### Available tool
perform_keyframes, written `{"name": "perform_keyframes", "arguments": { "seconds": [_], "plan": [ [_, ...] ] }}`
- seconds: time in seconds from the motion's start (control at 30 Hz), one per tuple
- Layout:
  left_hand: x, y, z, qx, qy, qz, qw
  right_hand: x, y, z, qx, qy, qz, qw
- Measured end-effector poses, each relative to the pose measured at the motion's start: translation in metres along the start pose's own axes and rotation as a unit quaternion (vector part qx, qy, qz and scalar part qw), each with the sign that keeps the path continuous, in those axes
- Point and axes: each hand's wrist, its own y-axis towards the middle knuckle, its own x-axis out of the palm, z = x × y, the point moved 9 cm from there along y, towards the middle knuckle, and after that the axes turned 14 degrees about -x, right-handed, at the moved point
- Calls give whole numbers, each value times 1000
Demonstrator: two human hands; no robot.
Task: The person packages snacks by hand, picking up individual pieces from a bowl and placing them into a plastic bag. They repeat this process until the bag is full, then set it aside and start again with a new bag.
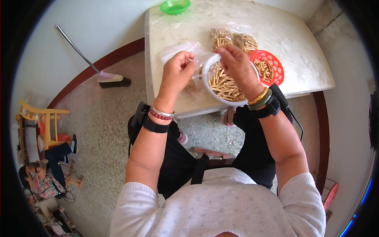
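My left hand is closed in a pinch on a clear plastic bag, left of the white bowl. Above the bowl my right hand is also closed, its fingertips pinching the bag's other side. Short tan sticks fill much of the bowl. More of them lie in a red perforated basket to the right. Two clear bags of sticks, one beside the other, rest behind the bowl. Flat empty bags lie behind my left hand.
A green bowl stands at the back left of the pale table. On the floor at left, a broom leans against the wall. Farther left are a wooden chair and a seated person.
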Motion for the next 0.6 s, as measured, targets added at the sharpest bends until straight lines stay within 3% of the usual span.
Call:
{"name": "perform_keyframes", "arguments": {
  "seconds": [0.13, 0.2, 0.27, 0.37, 0.43, 0.47, 0.53, 0.6],
  "plan": [
    [22, -18, 21, 101, 109, -2, 989, -21, -2, 8, 29, 106, 56, 992],
    [30, -24, 25, 101, 137, 9, 985, -20, -5, 12, 53, 152, 75, 984],
    [39, -42, 50, 276, 185, 46, 942, -13, -7, 10, 66, 179, 61, 980],
    [41, -42, 48, 249, 196, 30, 948, -1, -7, 7, 56, 258, 42, 964],
    [42, -37, 41, 226, 211, 32, 950, -2, -4, -4, -14, 105, 5, 994],
    [39, -34, 40, 238, 194, 48, 951, 0, -5, -4, -14, 105, 5, 994],
    [37, -33, 41, 250, 177, 64, 950, 6, -7, -25, -122, 2, -21, 992],
    [35, -31, 39, 239, 153, 76, 956, 12, -11, -31, -142, -13, -35, 989]
  ]
}}
